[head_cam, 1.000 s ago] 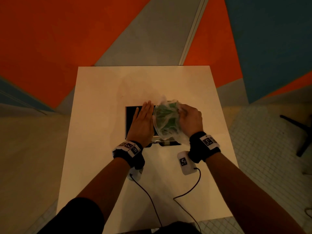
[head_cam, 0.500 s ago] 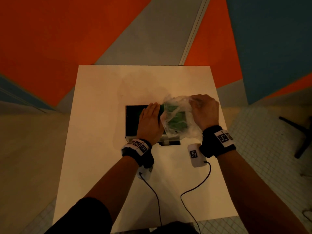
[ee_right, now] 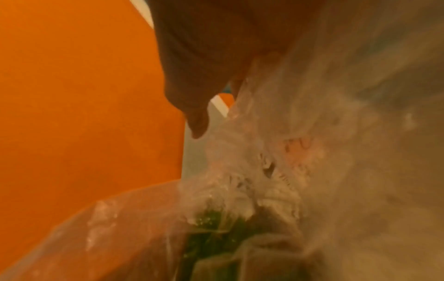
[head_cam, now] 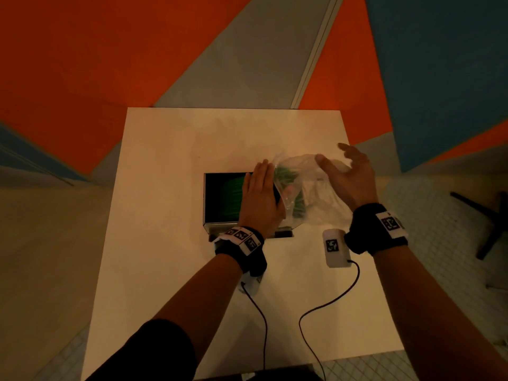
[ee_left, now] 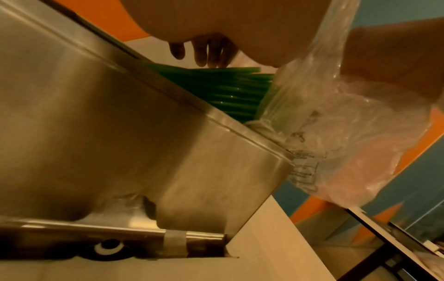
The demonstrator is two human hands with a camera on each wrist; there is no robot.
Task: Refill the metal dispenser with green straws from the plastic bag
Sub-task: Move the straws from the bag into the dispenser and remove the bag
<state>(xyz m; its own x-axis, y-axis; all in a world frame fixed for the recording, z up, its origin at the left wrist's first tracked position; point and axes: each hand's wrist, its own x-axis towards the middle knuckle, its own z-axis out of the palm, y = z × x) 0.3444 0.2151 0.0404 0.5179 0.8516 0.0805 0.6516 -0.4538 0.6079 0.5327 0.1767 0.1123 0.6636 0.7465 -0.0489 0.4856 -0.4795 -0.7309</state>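
Observation:
The open metal dispenser (head_cam: 205, 200) (ee_left: 120, 133) stands mid-table with green straws (head_cam: 228, 198) (ee_left: 216, 91) lying inside. My left hand (head_cam: 258, 196) lies flat with straight fingers (ee_left: 206, 55) over the dispenser's right half, touching the straws and the bag's edge. The crumpled clear plastic bag (head_cam: 319, 199) (ee_left: 336, 133) (ee_right: 288, 171) hangs over the dispenser's right rim, with a few green straws (head_cam: 286, 174) showing at its mouth. My right hand (head_cam: 349, 177) rests on the bag's far side with fingers spread and loose, the thumb (ee_right: 187, 79) stretched out beside the plastic.
The white table (head_cam: 165, 188) runs wide to the left and front of the dispenser. A white tagged pod (head_cam: 336, 247) with a black cable hangs by my right wrist. Black chair legs (head_cam: 489, 215) stand on the tiled floor at right. Orange and blue walls lie beyond.
My right hand carried the bag to the right, off the dispenser's middle, and then loosened its fingers. My left hand slid slightly right. More green straws now show inside the dispenser.

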